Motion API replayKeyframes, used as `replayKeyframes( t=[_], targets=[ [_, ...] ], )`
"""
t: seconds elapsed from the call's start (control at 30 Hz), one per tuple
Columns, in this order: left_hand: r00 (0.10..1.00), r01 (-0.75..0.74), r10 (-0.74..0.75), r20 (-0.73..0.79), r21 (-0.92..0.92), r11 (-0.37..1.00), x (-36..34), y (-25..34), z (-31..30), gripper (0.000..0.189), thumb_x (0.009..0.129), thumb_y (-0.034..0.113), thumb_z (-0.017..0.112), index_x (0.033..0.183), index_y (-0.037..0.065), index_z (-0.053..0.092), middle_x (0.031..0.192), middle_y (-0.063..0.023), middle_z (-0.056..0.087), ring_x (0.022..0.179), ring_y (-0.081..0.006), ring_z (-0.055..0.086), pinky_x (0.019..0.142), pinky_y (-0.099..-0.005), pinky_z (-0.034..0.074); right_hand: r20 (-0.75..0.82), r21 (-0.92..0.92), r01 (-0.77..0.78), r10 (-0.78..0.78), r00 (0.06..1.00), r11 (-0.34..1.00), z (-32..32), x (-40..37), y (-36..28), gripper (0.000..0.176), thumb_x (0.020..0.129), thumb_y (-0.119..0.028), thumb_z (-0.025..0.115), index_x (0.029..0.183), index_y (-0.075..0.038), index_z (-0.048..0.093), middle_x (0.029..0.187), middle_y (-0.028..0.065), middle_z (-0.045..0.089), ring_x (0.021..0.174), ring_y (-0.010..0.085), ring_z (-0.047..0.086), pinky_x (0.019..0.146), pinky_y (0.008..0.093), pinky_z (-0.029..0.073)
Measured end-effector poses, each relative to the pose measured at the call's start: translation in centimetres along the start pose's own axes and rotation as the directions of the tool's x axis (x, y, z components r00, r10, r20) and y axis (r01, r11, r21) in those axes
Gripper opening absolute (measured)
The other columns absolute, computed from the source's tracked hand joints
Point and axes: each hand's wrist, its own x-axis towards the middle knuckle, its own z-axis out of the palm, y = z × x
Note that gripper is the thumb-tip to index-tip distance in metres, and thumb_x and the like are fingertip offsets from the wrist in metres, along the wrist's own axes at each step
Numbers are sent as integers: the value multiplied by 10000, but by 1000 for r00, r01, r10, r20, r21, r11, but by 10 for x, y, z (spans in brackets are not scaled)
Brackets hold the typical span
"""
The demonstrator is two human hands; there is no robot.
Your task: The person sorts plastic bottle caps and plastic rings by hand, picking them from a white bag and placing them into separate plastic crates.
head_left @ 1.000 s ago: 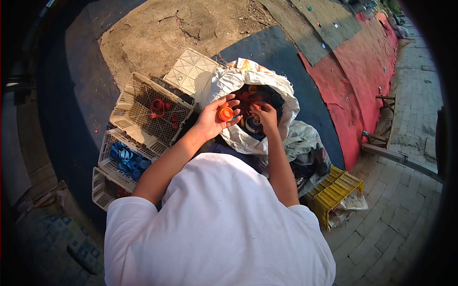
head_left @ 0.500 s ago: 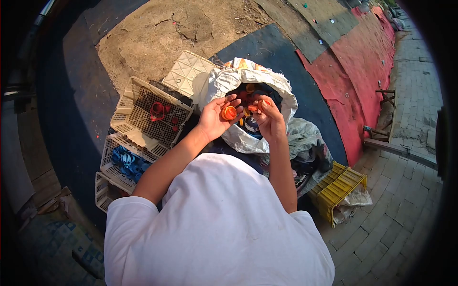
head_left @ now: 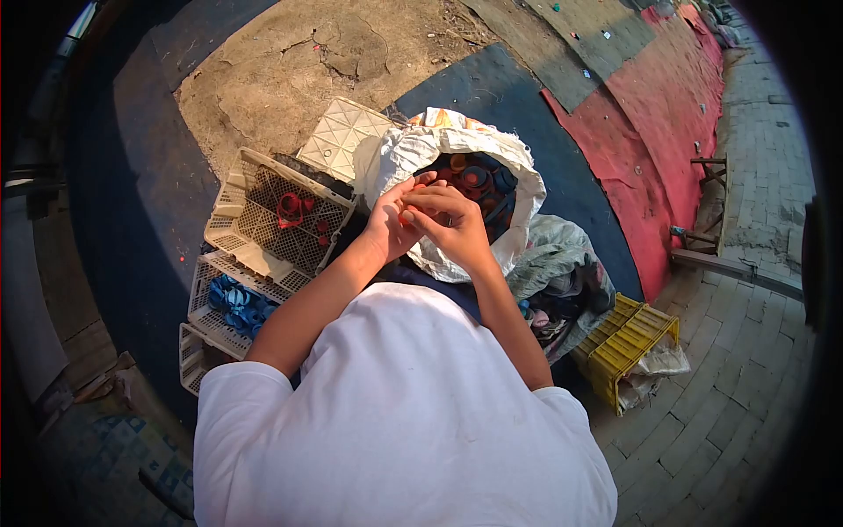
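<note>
My left hand [head_left: 387, 222] is cupped palm up at the near left rim of a white woven sack [head_left: 386, 158]. Orange plastic caps [head_left: 405, 216] show in it, partly covered by fingers. My right hand [head_left: 457, 227] reaches across from the right, its bent fingers pressed together over the caps in the left palm. How many caps lie there, and which of them the right fingers grip, is hidden. Inside the open sack, dark blue, red and orange round plastic caps [head_left: 477, 178] are heaped just beyond both hands.
On the left, a cream crate [head_left: 255, 237] contains a few red pieces [head_left: 290, 207]. A white crate [head_left: 200, 290] below holds blue pieces [head_left: 235, 303]. A grey-green sack [head_left: 562, 255] and a yellow crate [head_left: 625, 342] stand at the right.
My right hand has moved left from over the sack to my left palm, bringing its orange piece to the caps there. More of the sack's contents now shows.
</note>
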Motion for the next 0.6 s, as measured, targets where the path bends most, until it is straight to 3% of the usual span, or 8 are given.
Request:
replayKeyframes(
  t=[0.07,0.17,0.27,0.37,0.4,0.5,0.53,0.6],
  targets=[
    [1000,-17,17,19,-10,1000,0,2,-4,382,1119,296,334,1292,62,581,1260,-122,640,1167,-242,641,1070,-408,514,-8,-138,89,-91,996,987,1,1,-4,288,837,-158,797,1118,-97,787,1080,78,743,941,189,640,838,312,513],
    [999,-39,39,2,-38,999,-3,3,-3,372,1116,290,341,1286,64,581,1251,-112,645,1168,-242,641,1067,-404,516,-54,-129,178,-186,981,976,3,4,-8,245,881,-157,766,1104,-54,782,1085,80,714,930,161,632,836,301,506],
    [997,-74,74,-18,-17,997,-6,2,0,364,1112,288,352,1292,65,576,1291,-115,640,1184,-253,635,1067,-405,515,-186,208,41,-2,982,977,4,2,3,244,932,-199,705,1115,-51,767,1138,96,673,978,194,621,888,324,491],
    [994,-103,102,-39,-20,995,-13,2,18,359,1108,282,361,1317,71,562,1351,-125,621,1226,-252,615,1078,-403,503,-345,312,20,94,934,950,9,6,29,310,991,-249,619,1188,-31,718,1220,95,604,1049,179,577,934,322,457],
    [990,-139,139,8,-48,989,-11,1,15,366,1103,279,367,1336,59,546,1398,-135,596,1281,-256,580,1111,-419,470,-329,311,-4,112,938,950,11,6,40,397,1018,-291,552,1311,-36,635,1349,113,549,1187,197,543,1033,325,414],
    [983,-183,183,-19,-31,983,-8,-3,12,380,1097,279,377,1351,46,535,1408,-134,588,1323,-260,549,1139,-431,436,-302,615,13,220,928,788,34,7,50,490,1015,-309,540,1421,-33,536,1393,120,536,1297,224,508,1112,345,377],
    [977,-203,202,-67,-5,979,-9,-4,16,395,1093,279,379,1367,31,521,1449,-142,562,1355,-265,524,1167,-433,394,-235,724,2,244,941,689,39,6,36,566,1014,-324,528,1496,-38,442,1458,145,491,1377,250,465,1178,375,330],
    [965,-261,262,-3,55,964,-12,-7,27,400,1092,272,373,1378,30,513,1476,-148,541,1370,-265,511,1175,-428,377,-288,785,50,293,912,618,50,11,26,589,1010,-346,522,1515,-60,422,1468,129,491,1370,241,475,1172,381,350]
  ],
)
